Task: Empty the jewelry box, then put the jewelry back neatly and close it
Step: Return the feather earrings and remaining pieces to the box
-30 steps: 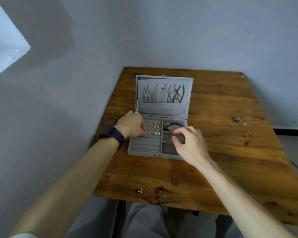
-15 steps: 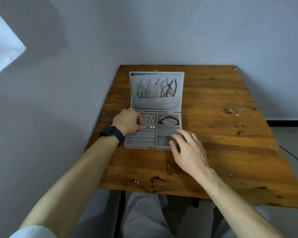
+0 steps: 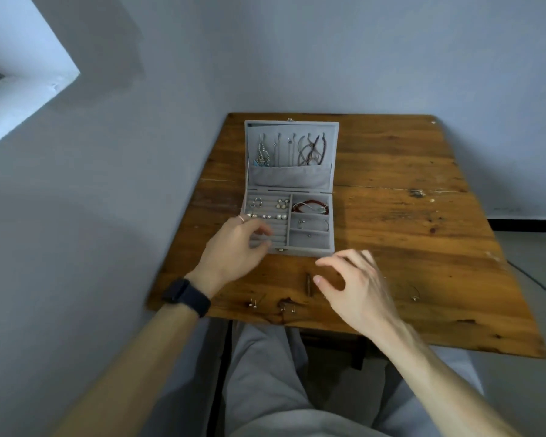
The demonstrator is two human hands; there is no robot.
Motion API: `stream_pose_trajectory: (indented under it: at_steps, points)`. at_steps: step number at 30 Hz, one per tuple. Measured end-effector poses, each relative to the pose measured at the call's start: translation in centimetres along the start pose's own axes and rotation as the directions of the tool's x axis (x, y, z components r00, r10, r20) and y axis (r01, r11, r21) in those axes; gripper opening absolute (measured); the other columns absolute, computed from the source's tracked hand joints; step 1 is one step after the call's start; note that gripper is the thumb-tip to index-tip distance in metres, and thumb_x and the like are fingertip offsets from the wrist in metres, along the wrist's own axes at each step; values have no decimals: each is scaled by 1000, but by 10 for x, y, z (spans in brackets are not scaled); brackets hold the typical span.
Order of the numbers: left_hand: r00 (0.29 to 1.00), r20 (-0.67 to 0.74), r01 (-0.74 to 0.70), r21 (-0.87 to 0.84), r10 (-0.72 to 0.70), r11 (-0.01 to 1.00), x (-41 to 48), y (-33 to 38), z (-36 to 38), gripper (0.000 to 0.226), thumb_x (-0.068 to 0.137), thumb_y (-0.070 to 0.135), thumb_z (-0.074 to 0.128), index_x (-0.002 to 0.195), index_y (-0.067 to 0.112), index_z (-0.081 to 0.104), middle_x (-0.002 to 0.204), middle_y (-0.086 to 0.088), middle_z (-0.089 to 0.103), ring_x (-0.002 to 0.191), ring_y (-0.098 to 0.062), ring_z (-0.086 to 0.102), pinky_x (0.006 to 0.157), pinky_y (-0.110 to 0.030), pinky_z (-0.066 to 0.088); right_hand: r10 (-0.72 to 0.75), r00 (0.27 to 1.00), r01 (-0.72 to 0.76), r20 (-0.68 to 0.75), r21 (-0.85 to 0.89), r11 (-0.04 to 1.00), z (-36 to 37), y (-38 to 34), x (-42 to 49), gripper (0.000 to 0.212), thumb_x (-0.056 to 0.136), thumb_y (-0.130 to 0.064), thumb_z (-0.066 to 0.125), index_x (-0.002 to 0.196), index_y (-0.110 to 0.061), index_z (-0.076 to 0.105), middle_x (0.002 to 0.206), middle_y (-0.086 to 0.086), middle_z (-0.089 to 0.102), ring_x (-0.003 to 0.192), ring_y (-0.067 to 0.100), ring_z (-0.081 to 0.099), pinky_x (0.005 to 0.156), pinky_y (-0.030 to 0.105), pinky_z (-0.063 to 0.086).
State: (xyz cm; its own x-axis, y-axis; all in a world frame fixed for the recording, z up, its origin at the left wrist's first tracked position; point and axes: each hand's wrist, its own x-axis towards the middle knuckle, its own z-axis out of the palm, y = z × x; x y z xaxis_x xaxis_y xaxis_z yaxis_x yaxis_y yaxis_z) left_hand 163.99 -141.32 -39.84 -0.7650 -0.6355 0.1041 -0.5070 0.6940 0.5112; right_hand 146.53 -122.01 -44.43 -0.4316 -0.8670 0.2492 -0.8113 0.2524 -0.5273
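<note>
A scarred wooden desk (image 3: 407,234) set in the corner of a grey-walled room carries a grey jewelry box (image 3: 309,251), open at the desk's eleven o'clock. Its lid (image 3: 292,127) stands upright, hung with necklaces (image 3: 311,151). Pearl earrings (image 3: 281,216) line the ring rolls on the box's nine o'clock side, and a red bracelet (image 3: 309,205) lies in the one o'clock compartment.

The left hand (image 3: 230,250), a smartwatch (image 3: 186,297) at its wrist, hovers over the rolls at the box's seven o'clock. Its grip is loosely curled, thumb and forefinger apart, with nothing seen in it. The right hand (image 3: 356,282) hangs above the desk at the box's five o'clock, its grip spread and empty.

Stud earrings (image 3: 252,303) lie loose at the desk's six o'clock edge, and a thin hoop (image 3: 416,294) lies at the right hand's three o'clock. The refill looks well along. Each stud is best pinched by its head, lifted clear of the edge and pressed post-first into a free roll slot, pairs together.
</note>
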Motion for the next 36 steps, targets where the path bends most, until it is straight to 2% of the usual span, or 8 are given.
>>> stream_pose_trajectory:
  at_steps: [2, 7, 13, 21, 24, 27, 31, 36]
  points:
    - [999, 45, -6, 13, 5, 1000, -31, 8, 9, 20, 91, 36, 68, 111, 34, 69, 110, 13, 61, 106, -3, 53, 88, -26, 50, -40, 999, 40, 18, -3, 999, 7, -8, -20, 26, 85, -40, 74, 109, -28, 74, 104, -9, 60, 102, 12, 48, 81, 31, 46]
    - [994, 101, -55, 240, 32, 969, -80, 21, 43, 26, 92, 47, 62, 116, 40, 68, 113, 14, 57, 105, -6, 47, 88, -29, 46, -87, 995, 90, 47, -65, 994, 30, -22, -51, 23, 84, -35, 75, 105, -27, 76, 101, -8, 62, 96, 15, 51, 73, 35, 49]
    - [997, -3, -68, 281, 72, 957, -91, 21, 57, 16, 89, 41, 70, 102, 37, 77, 99, 12, 65, 93, -12, 54, 77, -32, 48, -70, 997, 71, 9, -43, 997, 44, -35, -57, 19, 88, -22, 74, 106, -21, 78, 97, -4, 67, 87, 18, 54, 68, 32, 52]
    - [994, -5, -107, 287, 113, 952, -94, 21, 62, 12, 91, 33, 68, 99, 27, 74, 96, 8, 67, 91, -14, 59, 73, -32, 51, -72, 997, 72, -15, -14, 997, 46, -38, -58, 16, 88, -12, 73, 104, -16, 77, 98, 0, 69, 85, 22, 59, 68, 35, 55]
    - [998, 3, -68, 241, 69, 968, -90, 16, 53, 14, 96, 35, 61, 105, 28, 70, 101, 9, 65, 96, -10, 55, 81, -33, 50, -85, 996, 86, -41, 44, 995, 39, -37, -50, 14, 91, -14, 70, 105, -15, 76, 96, -1, 73, 83, 20, 61, 69, 35, 54]
    - [999, -33, -14, 177, 20, 984, -79, 10, 35, 15, 98, 34, 59, 106, 27, 69, 102, 9, 62, 97, -10, 53, 81, -33, 50, -96, 992, 103, -81, 80, 991, 32, -37, -32, 12, 92, -14, 71, 103, -14, 75, 94, 0, 75, 81, 19, 63, 70, 30, 52]
    - [996, -58, 74, 136, -67, 988, -44, -9, 5, 17, 99, 36, 57, 110, 28, 67, 104, 10, 59, 100, -7, 52, 81, -29, 49, -144, 987, 150, -75, 83, 985, 27, -41, 6, 13, 94, -12, 68, 105, -10, 75, 99, 2, 75, 87, 19, 66, 78, 21, 45]
    - [994, 36, 89, 240, -100, 967, 11, -40, -24, 16, 98, 35, 59, 106, 25, 69, 109, 3, 58, 104, -17, 56, 85, -42, 53, -141, 990, 142, -26, 50, 989, 32, -52, 61, 15, 96, -22, 65, 106, -15, 75, 102, 1, 74, 92, 20, 60, 76, 25, 39]
